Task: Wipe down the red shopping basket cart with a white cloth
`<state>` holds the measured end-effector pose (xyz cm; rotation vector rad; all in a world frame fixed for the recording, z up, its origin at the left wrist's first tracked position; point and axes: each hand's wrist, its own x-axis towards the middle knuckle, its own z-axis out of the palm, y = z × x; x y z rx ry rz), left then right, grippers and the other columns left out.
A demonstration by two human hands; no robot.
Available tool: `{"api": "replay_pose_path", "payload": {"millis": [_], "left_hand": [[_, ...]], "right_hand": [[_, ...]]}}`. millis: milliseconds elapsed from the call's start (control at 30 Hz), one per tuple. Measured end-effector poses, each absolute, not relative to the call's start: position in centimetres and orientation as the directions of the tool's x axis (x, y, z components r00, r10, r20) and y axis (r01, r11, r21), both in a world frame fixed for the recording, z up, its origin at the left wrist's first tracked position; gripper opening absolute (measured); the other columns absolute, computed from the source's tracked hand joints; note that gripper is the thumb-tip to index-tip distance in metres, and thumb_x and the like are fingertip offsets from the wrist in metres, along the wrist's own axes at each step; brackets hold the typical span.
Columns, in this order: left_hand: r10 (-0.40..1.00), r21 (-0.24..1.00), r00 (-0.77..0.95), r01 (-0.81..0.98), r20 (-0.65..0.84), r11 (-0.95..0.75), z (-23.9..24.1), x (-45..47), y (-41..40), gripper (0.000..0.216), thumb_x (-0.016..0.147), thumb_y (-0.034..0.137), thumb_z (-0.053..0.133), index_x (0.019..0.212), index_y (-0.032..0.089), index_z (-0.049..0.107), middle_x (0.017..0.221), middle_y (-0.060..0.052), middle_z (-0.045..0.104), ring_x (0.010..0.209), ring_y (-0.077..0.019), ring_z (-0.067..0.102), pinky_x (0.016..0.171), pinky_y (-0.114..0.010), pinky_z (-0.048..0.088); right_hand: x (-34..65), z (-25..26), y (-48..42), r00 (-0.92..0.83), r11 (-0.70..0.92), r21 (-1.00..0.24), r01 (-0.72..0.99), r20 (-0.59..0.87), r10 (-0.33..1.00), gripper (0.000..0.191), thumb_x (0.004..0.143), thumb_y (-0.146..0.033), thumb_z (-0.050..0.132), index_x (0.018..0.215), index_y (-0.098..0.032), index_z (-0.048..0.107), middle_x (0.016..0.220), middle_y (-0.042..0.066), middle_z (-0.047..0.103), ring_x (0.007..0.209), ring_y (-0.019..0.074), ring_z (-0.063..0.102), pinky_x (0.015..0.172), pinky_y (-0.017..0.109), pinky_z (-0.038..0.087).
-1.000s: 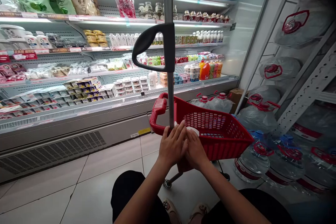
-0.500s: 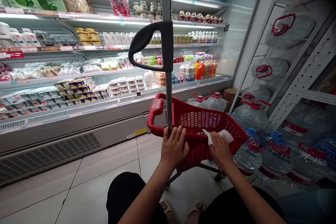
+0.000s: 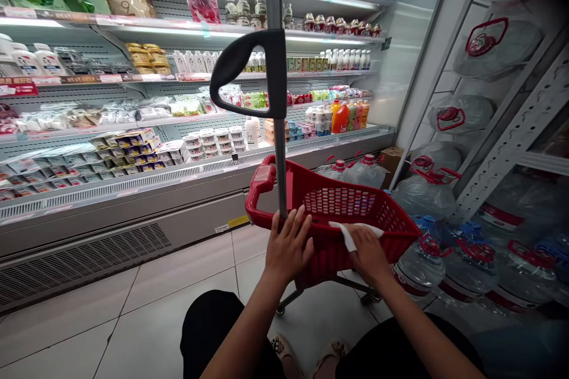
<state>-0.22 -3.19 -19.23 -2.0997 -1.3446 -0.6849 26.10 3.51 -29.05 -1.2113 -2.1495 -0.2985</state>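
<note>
My left hand (image 3: 288, 249) rests on the near rim of a red shopping cart basket (image 3: 351, 207), beside the foot of a grey metal pole (image 3: 280, 172). Its fingers are stretched out and the thumb stands apart. A black loop-shaped handle (image 3: 278, 74) is fixed higher up on the pole. Over the same rim, further right, my right hand (image 3: 367, 251) presses a white cloth (image 3: 349, 240) against the edge, its fingers bent over it. Part of the cloth is hidden under the hand.
Behind the cart runs a refrigerated shelf unit (image 3: 186, 186) full of packaged food and bottles. Large water bottles (image 3: 420, 263) with red handles stand close on the right and on a metal rack (image 3: 511, 142). My knees flank the cart's near side.
My right hand has slid slightly left along the rim with the cloth. My left hand, the cart and the pole appear a little further left in view.
</note>
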Motion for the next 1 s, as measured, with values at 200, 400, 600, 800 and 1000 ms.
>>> {"api": "replay_pose_path", "payload": {"millis": [200,400,600,800,1000], "left_hand": [[0.676,-0.097,0.26,0.958,0.69,-0.269,-19.9,-0.6,-1.9,0.052,0.103,0.033,0.048,0.154,0.023,0.05,0.168,-0.005,0.036,0.158,-0.0259,0.028,0.133,-0.053,0.007],[0.693,-0.103,0.344,0.925,0.634,-0.365,-23.0,3.0,-1.3,0.056,0.103,0.032,0.046,0.157,0.017,0.044,0.168,-0.005,0.037,0.159,-0.0231,0.026,0.133,-0.045,0.021],[0.699,-0.104,0.392,0.903,0.598,-0.417,-24.3,2.7,-1.3,0.066,0.102,0.028,0.043,0.165,0.017,0.026,0.172,-0.003,0.027,0.16,-0.0212,0.02,0.132,-0.044,0.023],[0.732,-0.081,0.356,0.92,0.581,-0.383,-23.9,0.2,-0.2,0.068,0.102,0.025,0.043,0.167,0.02,0.023,0.173,-0.002,0.022,0.161,-0.0209,0.018,0.133,-0.045,0.019],[0.779,0.008,0.205,0.965,0.593,-0.26,-23.5,-0.4,2.2,0.064,0.102,0.03,0.049,0.164,0.025,0.033,0.174,-0.006,0.02,0.161,-0.0268,0.018,0.131,-0.051,0.022]], "right_hand": [[33.5,-31.8,4.9,-0.19,0.301,-0.065,0.951,0.643,0.742,0.048,0.098,-0.026,0.036,0.141,-0.013,0.055,0.132,0.014,0.065,0.13,0.0291,0.054,0.124,0.055,0.026],[22.9,-29.4,4.3,-0.304,0.463,-0.098,0.881,0.633,0.712,0.056,0.095,-0.021,0.04,0.15,-0.013,0.047,0.135,0.016,0.063,0.128,0.0302,0.054,0.12,0.053,0.035],[19.4,-28.5,3.6,-0.394,0.556,-0.08,0.828,0.622,0.677,0.066,0.093,-0.02,0.042,0.158,-0.013,0.037,0.144,0.016,0.059,0.133,0.0316,0.051,0.118,0.053,0.038],[26.7,-29.3,4.0,-0.333,0.46,-0.102,0.882,0.557,0.761,0.06,0.095,-0.02,0.038,0.155,-0.017,0.043,0.141,0.012,0.061,0.131,0.0294,0.053,0.115,0.049,0.042],[27.4,-29.9,3.0,-0.28,0.416,-0.127,0.9,0.562,0.778,0.062,0.098,-0.022,0.037,0.161,-0.019,0.034,0.141,0.012,0.061,0.128,0.0297,0.055,0.113,0.05,0.043]]}}
